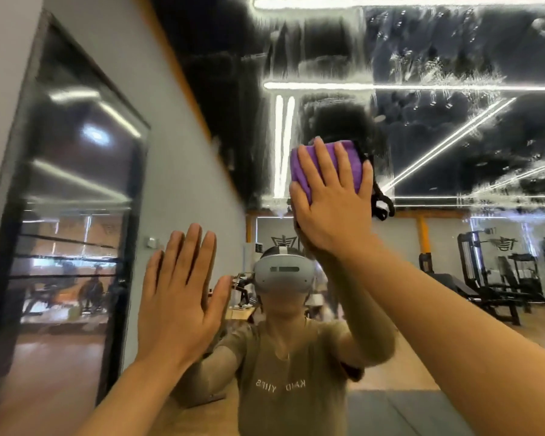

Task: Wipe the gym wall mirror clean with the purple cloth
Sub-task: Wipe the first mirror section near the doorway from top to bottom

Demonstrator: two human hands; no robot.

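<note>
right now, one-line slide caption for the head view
Right hand presses the purple cloth on the streaky gym mirror; left hand flat.

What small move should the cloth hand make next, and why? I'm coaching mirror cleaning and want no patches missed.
Probably slide the right hand, pressing the purple cloth flat, up and to the right: the mirror there shows streaky wet residue. The left hand looks flat against the glass, bracing.
</note>
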